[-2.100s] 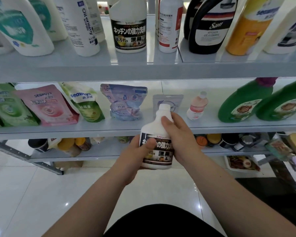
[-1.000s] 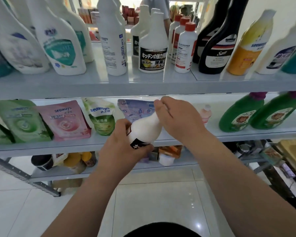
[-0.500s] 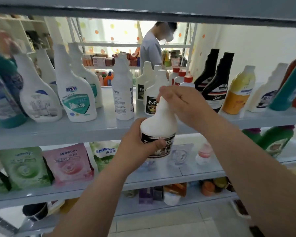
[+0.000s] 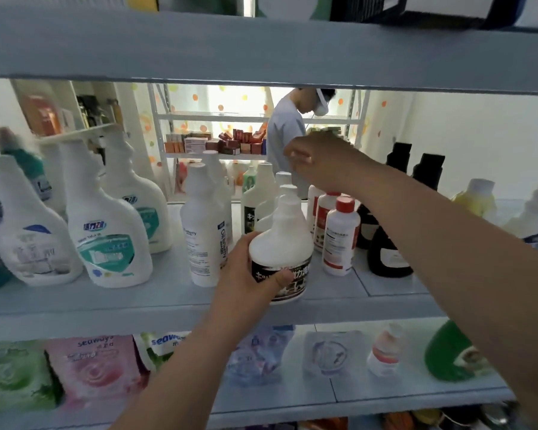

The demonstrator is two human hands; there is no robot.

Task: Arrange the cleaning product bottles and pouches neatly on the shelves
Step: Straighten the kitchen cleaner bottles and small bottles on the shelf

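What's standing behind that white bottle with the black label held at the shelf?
Behind the white bottle, gripped by the left hand, stand similar white bottles in a row. Their lower halves are mostly covered, so the count is unclear.
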